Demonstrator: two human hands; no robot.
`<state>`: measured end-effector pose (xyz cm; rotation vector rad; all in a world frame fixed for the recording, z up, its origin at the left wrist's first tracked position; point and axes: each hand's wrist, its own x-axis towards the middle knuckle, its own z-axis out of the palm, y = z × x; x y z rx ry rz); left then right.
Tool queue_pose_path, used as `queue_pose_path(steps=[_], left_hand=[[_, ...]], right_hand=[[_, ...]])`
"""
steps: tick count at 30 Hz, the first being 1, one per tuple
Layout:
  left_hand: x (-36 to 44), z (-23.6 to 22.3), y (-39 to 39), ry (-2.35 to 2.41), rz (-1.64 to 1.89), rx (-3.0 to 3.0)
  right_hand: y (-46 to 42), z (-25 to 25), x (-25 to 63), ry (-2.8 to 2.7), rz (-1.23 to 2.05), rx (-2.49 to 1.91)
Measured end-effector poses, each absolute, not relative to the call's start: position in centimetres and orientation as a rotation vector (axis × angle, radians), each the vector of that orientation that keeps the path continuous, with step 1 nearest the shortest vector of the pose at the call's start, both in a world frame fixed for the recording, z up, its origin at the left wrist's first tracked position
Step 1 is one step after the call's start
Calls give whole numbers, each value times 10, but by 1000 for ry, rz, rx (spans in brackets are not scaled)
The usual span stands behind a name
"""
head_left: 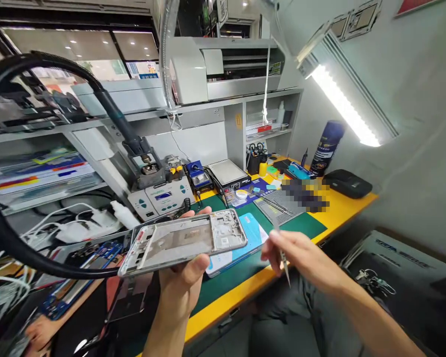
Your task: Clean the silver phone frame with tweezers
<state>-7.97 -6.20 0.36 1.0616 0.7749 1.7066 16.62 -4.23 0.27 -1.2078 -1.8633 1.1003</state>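
We see the left hand [182, 280] holding a metal phone frame [186, 239], thumb on the near long edge, fingers clamped across to the far edge. Frame: flat, rounded corners, scuffed grey recess, smooth rim, tilted in the air above the counter [208, 327]. Right hand [288, 250]: fingers pinched on a slim pointed tool [285, 265], shiny metal, 1 tip down, just right of the frame. Beneath the frame, a glossy blue-white box [241, 243] on a smooth green mat [215, 292]; counter is yellow. Behind, a perforated grey plate [271, 210] with thin metal tools. Farther right, a dark blue cylindrical can [327, 148], pale lettering too small for us to read, beside a rounded black case [348, 183].
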Motion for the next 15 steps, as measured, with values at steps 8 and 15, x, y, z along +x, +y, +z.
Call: queue_pose_path(steps=[8,15], left_hand=[[-60,-17,-18,762,1566,911],[-52,-29,-24,949,1481,961]], right_hand=[[20,37,197,-1343,1046,-1074],[78,62,171,-1369,1420,-719]])
